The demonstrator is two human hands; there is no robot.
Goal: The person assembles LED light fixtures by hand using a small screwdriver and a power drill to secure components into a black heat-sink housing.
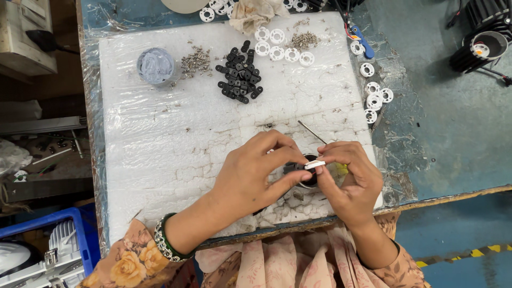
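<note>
My left hand (255, 173) and my right hand (349, 178) meet near the front edge of a white foam pad (176, 144). Between them sits a small dark round housing (308, 173), gripped by the left fingers on its left side. My right thumb and forefinger pinch a small white flat piece (314, 165) over the top of the housing. A thin metal rod (312, 132) pokes out from behind the right hand. Most of the housing is hidden by the fingers.
On the pad lie a pile of black clips (240, 77), small screws (196, 60), white rings (277, 48), more screws (304, 40) and a round grey tub (156, 66). More white rings (375, 98) sit off the pad's right edge. Black finned housings (480, 45) stand far right; a blue crate (69, 240) is lower left.
</note>
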